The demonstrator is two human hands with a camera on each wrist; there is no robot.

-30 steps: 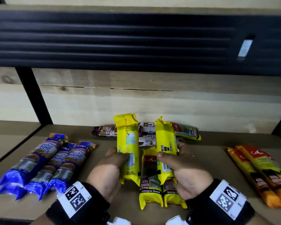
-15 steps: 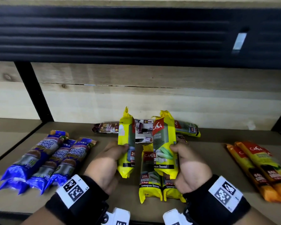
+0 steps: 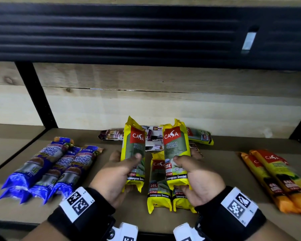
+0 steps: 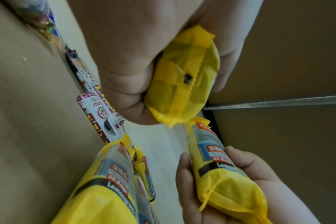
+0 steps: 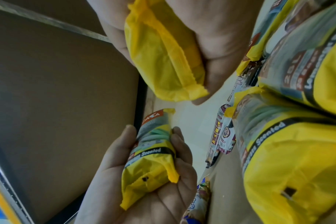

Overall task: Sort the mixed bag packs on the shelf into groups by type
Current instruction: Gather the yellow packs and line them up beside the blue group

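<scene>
My left hand (image 3: 117, 173) and right hand (image 3: 197, 178) each clamped round an upright yellow CASA "Lemongrass Scented" pack, left pack (image 3: 133, 150), right pack (image 3: 175, 150), labels facing me

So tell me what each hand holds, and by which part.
Left hand grips one yellow pack around its lower half; right hand grips another yellow pack likewise.

Brown shelf board (image 3: 221, 164) w/ packs lying flat: 3 blue packs (image 3: 47, 169) side by side at 9 o'clock, 2 orange packs (image 3: 276, 180) at 3 o'clock, 2 yellow packs (image 3: 159, 185) touching at 6 o'clock, maroon-white packs (image 3: 111, 135) plus another yellow pack (image 3: 201, 137) at 12 o'clock by the back wall
</scene>
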